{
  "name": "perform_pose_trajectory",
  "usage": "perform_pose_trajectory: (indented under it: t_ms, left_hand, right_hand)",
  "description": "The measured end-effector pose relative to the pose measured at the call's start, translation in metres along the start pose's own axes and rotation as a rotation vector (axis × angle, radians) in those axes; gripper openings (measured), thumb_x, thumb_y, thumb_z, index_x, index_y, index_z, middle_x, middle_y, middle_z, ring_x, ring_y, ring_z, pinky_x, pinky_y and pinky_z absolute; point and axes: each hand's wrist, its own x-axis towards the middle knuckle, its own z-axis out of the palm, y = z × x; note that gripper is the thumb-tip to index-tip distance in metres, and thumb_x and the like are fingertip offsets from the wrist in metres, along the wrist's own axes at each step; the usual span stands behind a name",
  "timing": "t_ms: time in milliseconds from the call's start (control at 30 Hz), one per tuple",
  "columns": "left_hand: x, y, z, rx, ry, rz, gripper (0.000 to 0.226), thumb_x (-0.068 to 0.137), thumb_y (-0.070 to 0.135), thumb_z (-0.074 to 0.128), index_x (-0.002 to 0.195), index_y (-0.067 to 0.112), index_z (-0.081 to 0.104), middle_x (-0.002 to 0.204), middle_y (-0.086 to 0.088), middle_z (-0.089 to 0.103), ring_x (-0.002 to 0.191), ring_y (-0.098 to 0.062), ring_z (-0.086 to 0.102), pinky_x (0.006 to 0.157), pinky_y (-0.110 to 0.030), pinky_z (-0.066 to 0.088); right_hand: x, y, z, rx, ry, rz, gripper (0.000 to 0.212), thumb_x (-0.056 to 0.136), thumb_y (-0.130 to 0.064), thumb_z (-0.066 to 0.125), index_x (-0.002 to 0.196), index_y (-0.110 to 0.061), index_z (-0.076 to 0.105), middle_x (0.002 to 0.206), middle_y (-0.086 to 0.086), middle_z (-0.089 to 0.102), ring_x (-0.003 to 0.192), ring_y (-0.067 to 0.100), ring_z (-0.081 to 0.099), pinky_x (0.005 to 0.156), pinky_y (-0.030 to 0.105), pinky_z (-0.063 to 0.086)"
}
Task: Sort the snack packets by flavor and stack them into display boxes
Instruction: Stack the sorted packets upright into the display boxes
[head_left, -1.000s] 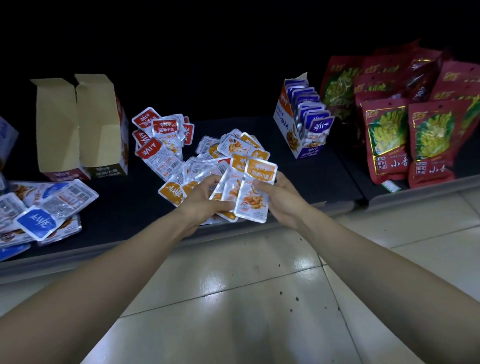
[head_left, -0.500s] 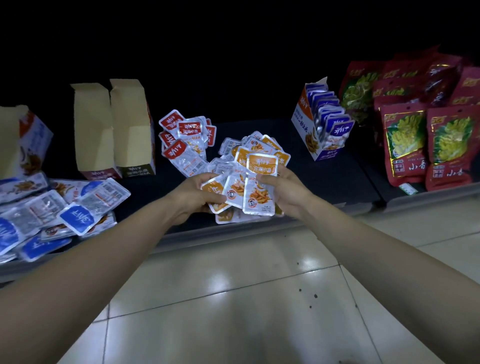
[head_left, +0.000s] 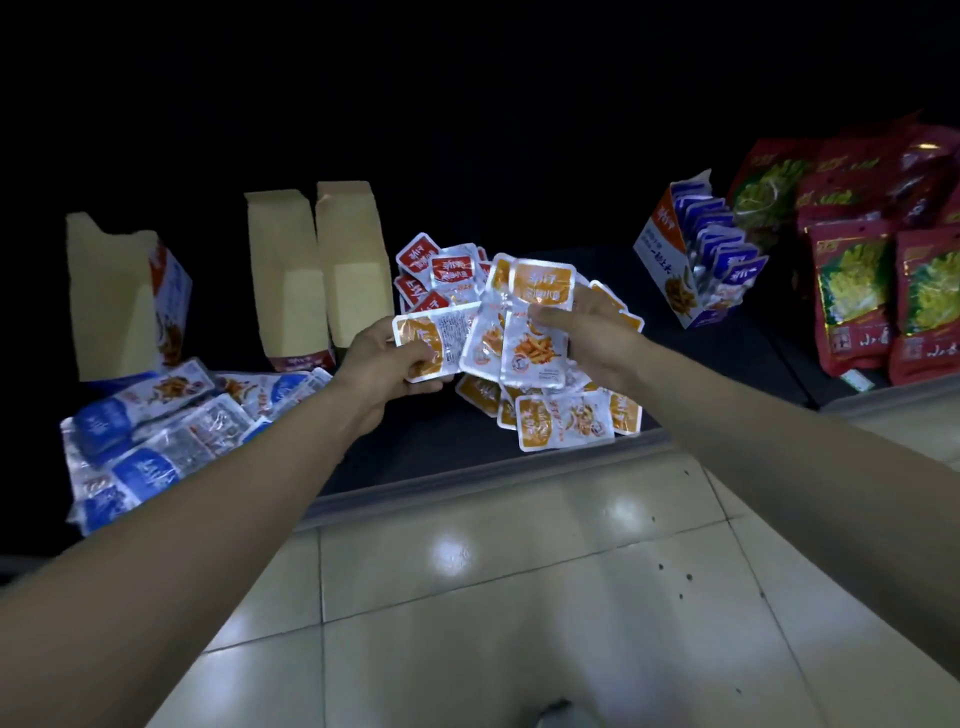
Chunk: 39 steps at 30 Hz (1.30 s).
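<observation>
The left hand pinched a single orange packet by its lower corner, thumb on top and fingers curled beneath. The right hand gripped a fan of orange packets, thumb pressed across the front one (how many lay in the fan could not be told). The single packet touched the fan's left edge, and both were raised above the dark shelf. Below them, loose orange packets lay near the shelf's front lip. A heap of red packets lay just behind the hands, and a spread of blue packets covered the left end. Two empty boxes stood upright side by side at the back, with a third box further left. To the right stood a filled box holding blue packets in a row, beside large red bags.
</observation>
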Motion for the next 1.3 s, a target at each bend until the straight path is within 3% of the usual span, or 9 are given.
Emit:
perform_pose_trajectory:
  t_ms: [100,233,300,400,533,667,800,1033,1300]
  left_hand:
    - [0.002,0.004,-0.01,0.036,0.064,0.024,0.033,0.089,-0.002,0.058,0.12,0.006,0.053,0.084,-0.01,0.067,0.056,-0.016,0.068,0.06,-0.028,0.06]
    - [-0.008,0.006,-0.029,0.02,0.112,0.05,0.049,0.089,-0.001,0.057,0.13,0.025,0.047,0.092,-0.01,0.063,0.065,-0.021,0.066,0.057,-0.027,0.058]
    - [-0.02,0.01,-0.038,-0.067,0.094,0.086,0.044,0.093,-0.001,0.045,0.133,0.016,0.049,0.088,-0.012,0.063,0.061,-0.02,0.066,0.057,-0.026,0.057]
    - [-0.039,0.018,-0.059,-0.192,-0.055,0.1,0.059,0.082,-0.006,0.028,0.135,0.011,0.045,0.092,-0.019,0.063,0.071,-0.026,0.067,0.069,-0.03,0.056]
    - [-0.06,0.022,-0.084,-0.091,-0.168,0.161,0.075,0.072,-0.01,0.06,0.137,0.023,0.043,0.09,-0.013,0.066,0.082,-0.024,0.068,0.084,-0.033,0.055]
    - [-0.056,0.024,-0.094,0.061,-0.099,0.2,0.048,0.08,0.018,0.068,0.125,0.021,0.054,0.082,-0.005,0.066,0.083,-0.019,0.067,0.086,-0.036,0.053]
    - [-0.035,0.02,-0.107,0.218,0.118,0.236,0.011,0.087,0.019,0.067,0.096,0.019,0.061,0.1,-0.011,0.064,0.094,-0.018,0.063,0.089,-0.036,0.052]
    - [-0.006,0.015,-0.138,0.157,0.141,0.117,0.015,0.095,0.02,0.059,0.106,0.011,0.058,0.088,-0.01,0.065,0.054,-0.007,0.062,0.05,-0.018,0.053]
    - [0.005,0.014,-0.145,0.225,-0.076,0.11,0.016,0.099,0.015,0.051,0.113,0.008,0.056,0.077,-0.006,0.063,0.046,-0.003,0.058,0.045,-0.018,0.049]
  right_hand:
    - [0.013,-0.008,0.012,-0.132,-0.037,-0.076,0.018,0.094,-0.018,0.062,0.113,-0.018,0.063,0.115,0.001,0.067,0.11,0.021,0.063,0.102,0.044,0.046]
    - [0.036,0.002,0.03,-0.134,-0.188,0.03,0.021,0.094,-0.019,0.062,0.115,-0.014,0.064,0.112,0.005,0.071,0.107,0.024,0.066,0.096,0.043,0.051]
    - [0.043,0.007,0.042,-0.099,-0.23,0.091,0.012,0.094,-0.02,0.063,0.104,-0.013,0.063,0.093,-0.004,0.072,0.109,0.022,0.063,0.096,0.034,0.049]
    - [0.044,0.005,0.061,-0.068,-0.29,0.194,0.019,0.094,-0.021,0.062,0.082,-0.01,0.053,0.058,-0.018,0.061,0.104,0.013,0.057,0.104,0.018,0.036]
    - [0.043,-0.002,0.082,-0.064,-0.414,0.283,0.01,0.096,-0.021,0.057,0.087,-0.017,0.059,0.1,-0.008,0.057,0.123,0.011,0.042,0.119,0.035,0.01]
    - [0.041,-0.003,0.103,-0.057,-0.514,0.312,0.009,0.095,-0.02,0.059,0.097,-0.017,0.067,0.125,0.0,0.059,0.133,0.017,0.045,0.121,0.04,0.018]
    - [0.042,-0.005,0.113,0.087,-0.463,0.284,0.016,0.098,-0.014,0.054,0.11,-0.008,0.062,0.097,0.005,0.074,0.089,0.018,0.071,0.084,0.034,0.057]
    - [0.032,-0.002,0.124,0.238,-0.231,0.133,0.012,0.099,-0.008,0.051,0.103,-0.012,0.062,0.084,-0.006,0.075,0.079,0.007,0.071,0.064,0.02,0.056]
    - [0.017,0.003,0.162,0.168,-0.18,0.06,0.039,0.095,-0.006,0.056,0.133,-0.006,0.05,0.126,0.012,0.063,0.115,0.027,0.062,0.099,0.043,0.05]
